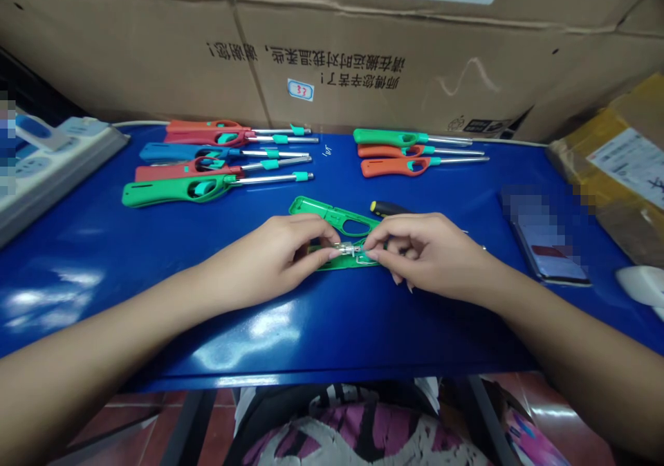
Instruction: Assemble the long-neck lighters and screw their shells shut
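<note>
My left hand (283, 248) pinches one end of a small metal lighter mechanism (346, 248) between thumb and fingertips. At its other end, beside a small teal piece, the fingertips of my right hand (428, 252) are closed; what exactly they grip is partly hidden. Under both hands lies one half of a green lighter casing (332, 266), mostly covered by my fingers. The other green casing half (314, 206), with an oval trigger opening, rests just beyond it. Behind my right hand is a screwdriver (384, 208) with a black and yellow handle.
Several long-necked lighters (181, 191) lie in a row at the back left, and 3 more lighters (394, 167) at the back right. A large cardboard box (321, 23) stands behind the blue table (311, 341). To the right are a phone (550, 245) and a taped parcel (612, 155).
</note>
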